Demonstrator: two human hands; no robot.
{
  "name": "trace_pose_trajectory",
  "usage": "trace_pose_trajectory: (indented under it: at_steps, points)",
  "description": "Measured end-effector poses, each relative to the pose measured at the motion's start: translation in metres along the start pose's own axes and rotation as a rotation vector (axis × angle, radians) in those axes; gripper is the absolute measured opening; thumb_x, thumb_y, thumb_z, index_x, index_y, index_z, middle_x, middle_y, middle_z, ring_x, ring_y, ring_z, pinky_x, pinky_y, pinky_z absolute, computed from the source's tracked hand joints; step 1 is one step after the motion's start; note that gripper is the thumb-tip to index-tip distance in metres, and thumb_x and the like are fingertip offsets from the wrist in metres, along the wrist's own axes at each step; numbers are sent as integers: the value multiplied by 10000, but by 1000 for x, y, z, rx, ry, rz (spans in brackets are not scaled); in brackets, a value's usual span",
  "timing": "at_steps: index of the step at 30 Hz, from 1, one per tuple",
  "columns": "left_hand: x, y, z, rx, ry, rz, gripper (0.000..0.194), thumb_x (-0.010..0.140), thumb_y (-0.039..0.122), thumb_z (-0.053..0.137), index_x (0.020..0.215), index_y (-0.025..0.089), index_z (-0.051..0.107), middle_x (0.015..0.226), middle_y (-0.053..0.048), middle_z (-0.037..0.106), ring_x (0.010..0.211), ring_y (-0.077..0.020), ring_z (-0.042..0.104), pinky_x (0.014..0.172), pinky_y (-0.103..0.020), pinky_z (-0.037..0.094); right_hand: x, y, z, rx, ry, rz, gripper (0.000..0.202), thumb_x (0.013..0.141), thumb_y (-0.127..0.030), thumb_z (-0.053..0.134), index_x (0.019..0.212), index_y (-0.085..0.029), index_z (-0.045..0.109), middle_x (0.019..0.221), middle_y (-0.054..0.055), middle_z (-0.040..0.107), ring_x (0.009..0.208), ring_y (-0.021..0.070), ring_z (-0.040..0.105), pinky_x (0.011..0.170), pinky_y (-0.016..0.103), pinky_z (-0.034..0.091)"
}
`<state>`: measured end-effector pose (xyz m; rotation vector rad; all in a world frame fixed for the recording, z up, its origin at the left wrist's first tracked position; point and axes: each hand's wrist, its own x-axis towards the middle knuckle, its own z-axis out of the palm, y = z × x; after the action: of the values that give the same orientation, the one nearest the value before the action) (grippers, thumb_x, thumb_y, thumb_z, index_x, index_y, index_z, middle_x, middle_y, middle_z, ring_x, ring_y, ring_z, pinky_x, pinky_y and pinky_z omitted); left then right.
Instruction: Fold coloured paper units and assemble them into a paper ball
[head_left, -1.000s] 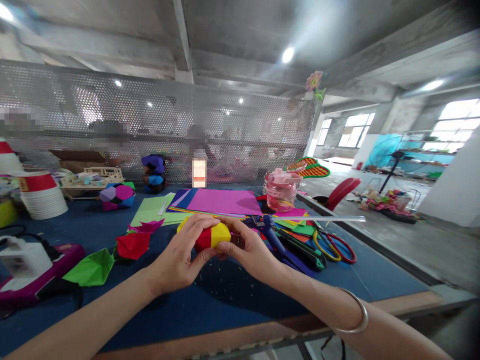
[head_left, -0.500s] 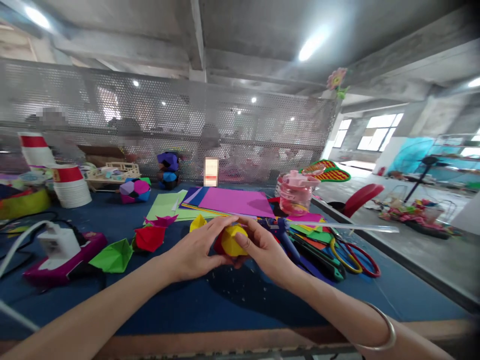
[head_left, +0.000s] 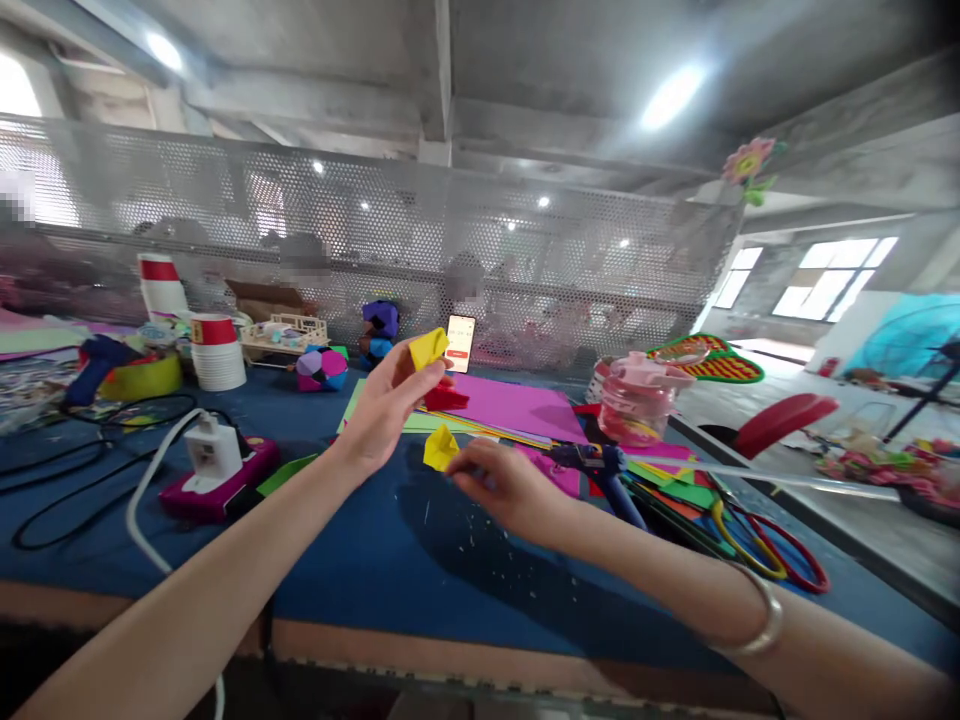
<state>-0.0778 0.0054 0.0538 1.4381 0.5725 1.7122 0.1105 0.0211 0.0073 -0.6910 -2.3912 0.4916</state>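
Note:
My left hand [head_left: 382, 410] is raised over the table with its fingers closed on a folded yellow paper piece [head_left: 428, 348]. A folded red paper piece [head_left: 447, 394] shows just below it, partly hidden by the fingers; whether the two are joined I cannot tell. Low over the blue table, my right hand [head_left: 514, 490] has curled fingers with the tips at the right edge of a second folded yellow paper piece [head_left: 439, 449]. A dark blue glue gun [head_left: 592, 460] with a long clear glue stick [head_left: 757, 474] lies to the right of that hand.
Purple paper sheets [head_left: 517, 405] lie behind the hands, with a phone [head_left: 460, 343] upright beyond. Scissors [head_left: 780, 545] and a pink jug [head_left: 636, 400] are on the right. A power strip [head_left: 225, 485], paper cups [head_left: 217, 355] and a multicoloured paper ball [head_left: 322, 369] are on the left.
My hands have parted. The left lifted the yellow and red pieces up and away, while the right let go and moved down to the other yellow piece. The view has turned left.

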Motion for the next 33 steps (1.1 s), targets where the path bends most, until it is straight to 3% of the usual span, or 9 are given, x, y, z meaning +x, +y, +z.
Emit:
trace_pose_trajectory:
  at_steps: [5,8,10,14,17,21,26,30,33]
  points:
    - [11,-2,-13,8,80,-56,365,773,350,769,1063,185,620,1099,-67,675,931,-182,665,856,-318,528,51,-27,59,-243,-37,-208,192,910,-299,625,1040,-161,657,1094,116,651,1046,240,600,942,411,486]
    - [17,-9,-23,65,104,-18,432,741,362,792,1089,192,601,1153,-83,667,1022,-212,652,886,-342,525,74,-30,87,-389,-64,-185,383,855,-414,693,1118,-138,648,1204,158,634,1186,311,542,1021,470,441]
    - [21,-14,-29,198,142,77,536,705,357,814,1160,207,572,1157,-83,662,1051,-227,641,901,-372,524,82,-26,97,-455,-77,-173,302,876,-354,668,1087,-139,666,1174,153,649,1169,307,551,1009,452,450]
    - [21,-22,-35,633,167,295,656,665,302,845,1241,236,537,1174,-86,646,1092,-258,621,950,-446,497,75,-16,87,-496,-6,-155,129,924,-186,568,982,-171,681,1058,93,675,1072,239,581,968,360,464]
    - [19,-26,-34,718,160,350,642,687,285,830,1254,236,531,1195,-95,634,1104,-258,617,970,-457,488,57,-12,64,-516,51,-135,140,943,-183,539,1004,-174,664,1033,87,660,1006,225,568,904,341,472]
    - [23,-19,-36,599,175,275,646,663,326,844,1226,220,545,1134,-84,657,981,-233,656,898,-429,525,35,-3,40,-571,47,-147,140,951,-186,526,956,-161,663,973,96,654,942,223,558,854,347,470]
    - [30,15,-48,231,187,251,452,698,338,834,1083,224,627,1081,-32,689,1019,-187,647,879,-316,520,25,5,31,-395,-22,-242,118,913,-181,588,942,-177,702,959,83,693,930,207,599,873,344,473]
    - [30,29,-52,103,201,182,361,708,312,833,1010,236,652,1011,-9,701,988,-173,646,828,-286,517,30,-5,29,-241,-138,-403,239,973,-356,542,944,-184,705,944,62,704,883,176,627,866,317,481]
    - [28,25,-48,96,182,138,376,700,295,835,1016,212,648,990,-19,697,944,-162,639,817,-275,502,48,-13,38,-286,-80,-425,257,1000,-303,486,953,-161,694,966,74,692,904,183,611,888,326,476]
